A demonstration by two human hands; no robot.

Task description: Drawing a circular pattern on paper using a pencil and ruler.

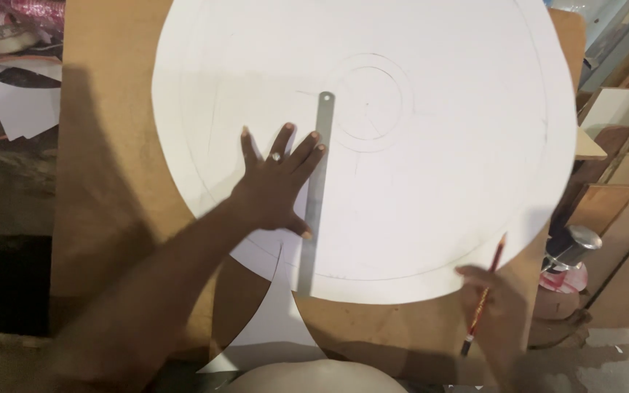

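- The left hand (274,189) lay spread flat on the white paper circle (431,182), fingertips against the steel ruler (316,196).
- The right hand (493,302), off the paper over the tabletop (111,145), had its grip closed on a pencil (483,295).
- Pressing firmly would keep the ruler from slipping while a line is drawn.
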